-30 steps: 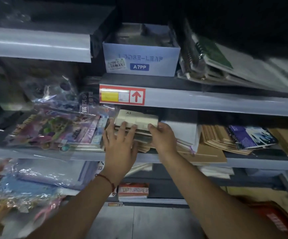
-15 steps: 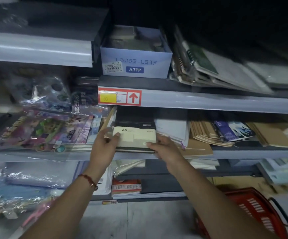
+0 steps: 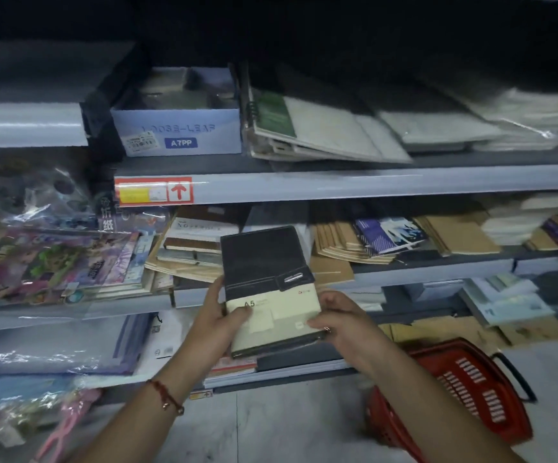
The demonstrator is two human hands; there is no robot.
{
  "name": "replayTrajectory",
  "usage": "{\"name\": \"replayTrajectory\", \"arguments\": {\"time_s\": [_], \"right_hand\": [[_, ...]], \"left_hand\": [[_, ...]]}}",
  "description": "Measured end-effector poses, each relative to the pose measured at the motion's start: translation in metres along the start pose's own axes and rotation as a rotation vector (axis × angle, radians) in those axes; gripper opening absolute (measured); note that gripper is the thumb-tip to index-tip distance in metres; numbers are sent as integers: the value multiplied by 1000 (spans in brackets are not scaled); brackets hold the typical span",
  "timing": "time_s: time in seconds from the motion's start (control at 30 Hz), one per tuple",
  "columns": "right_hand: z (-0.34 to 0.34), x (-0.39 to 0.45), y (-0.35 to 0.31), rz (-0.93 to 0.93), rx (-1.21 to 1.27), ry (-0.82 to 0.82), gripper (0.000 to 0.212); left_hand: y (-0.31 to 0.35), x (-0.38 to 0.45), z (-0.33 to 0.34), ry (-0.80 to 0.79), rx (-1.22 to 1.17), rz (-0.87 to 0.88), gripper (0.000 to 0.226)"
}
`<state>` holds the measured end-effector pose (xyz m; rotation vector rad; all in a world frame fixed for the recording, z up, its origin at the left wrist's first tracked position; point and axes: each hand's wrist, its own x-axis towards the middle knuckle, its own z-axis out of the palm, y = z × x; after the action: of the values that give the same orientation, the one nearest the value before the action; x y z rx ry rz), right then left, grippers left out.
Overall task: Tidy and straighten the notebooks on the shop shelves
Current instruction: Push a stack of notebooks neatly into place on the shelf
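A black A5 notebook (image 3: 264,259) with a cream paper band and a clasp is held out in front of the middle shelf (image 3: 404,274). My left hand (image 3: 215,324) grips its lower left edge, thumb on the band. My right hand (image 3: 341,320) grips its lower right corner. Behind it on the shelf lies an untidy pile of notebooks (image 3: 190,248), some tilted. Kraft-covered notebooks (image 3: 341,243) and a purple one (image 3: 382,233) fan out to the right.
A blue LOOSE-LEAF A7PP box (image 3: 177,135) and spiral pads (image 3: 304,128) sit on the upper shelf. Colourful wrapped packs (image 3: 47,262) fill the left of the middle shelf. A red shopping basket (image 3: 464,392) stands on the floor at the lower right, below stacked paper on the bottom shelves.
Both hands have pulled the black A5 notebook out off the shelf pile toward me. The view has dropped and shifted, bringing the red basket into sight.
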<state>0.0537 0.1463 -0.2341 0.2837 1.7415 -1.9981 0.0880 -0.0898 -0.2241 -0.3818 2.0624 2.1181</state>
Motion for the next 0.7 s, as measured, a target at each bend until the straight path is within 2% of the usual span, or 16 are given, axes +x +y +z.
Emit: {"name": "replayTrajectory", "arguments": {"time_s": [0.1, 0.2, 0.3, 0.47, 0.7], "right_hand": [[-52, -28, 2, 2, 92, 60, 35], [-109, -66, 3, -49, 91, 87, 60], [-182, -111, 2, -125, 100, 124, 56], [-307, -182, -7, -190, 83, 234, 62], [-428, -259, -23, -258, 126, 427, 61]], "left_hand": [[9, -11, 58, -78, 20, 36, 64], [14, -21, 127, -136, 80, 79, 67], [16, -29, 210, -247, 127, 121, 73], [25, -42, 348, -428, 177, 142, 76], [38, -57, 500, -640, 190, 202, 79]]}}
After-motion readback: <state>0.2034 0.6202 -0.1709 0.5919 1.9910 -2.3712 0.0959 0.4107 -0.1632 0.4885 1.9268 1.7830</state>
